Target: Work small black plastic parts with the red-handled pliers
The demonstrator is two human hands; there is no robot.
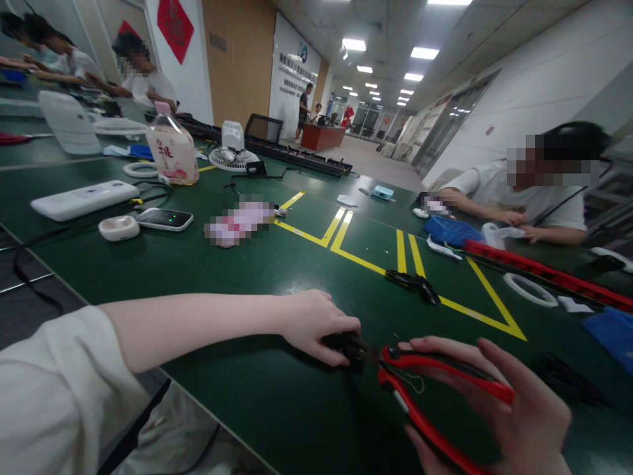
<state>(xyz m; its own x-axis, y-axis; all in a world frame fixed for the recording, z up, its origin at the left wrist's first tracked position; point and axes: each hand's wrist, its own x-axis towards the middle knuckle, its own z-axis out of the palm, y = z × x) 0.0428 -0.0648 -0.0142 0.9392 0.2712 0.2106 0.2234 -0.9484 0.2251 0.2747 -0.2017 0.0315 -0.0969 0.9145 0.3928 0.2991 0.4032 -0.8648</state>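
A: How do we have our left hand [310,326] set?
B: Its thumb and fingers pinch a small dark black piece [342,344], just above the dark green flat tabletop [237,277], probably to steady it against the tool.
A: And our right hand [534,412]?
B: It grasps the red-and-black long-handled pliers [405,358], fingers around the spread handles. We likely keep them apart like that so the grip can be adjusted.
A: Do the jaws bite the piece?
B: They point at it and meet its end, but blur hides whether they are closed on it; we cannot tell.
A: Why is the other long black jointed-looking part [414,284] lying apart?
B: It lies across the thin yellow tape lines [363,260], beyond our hands. Perhaps we leave it there to keep this near edge free for working.
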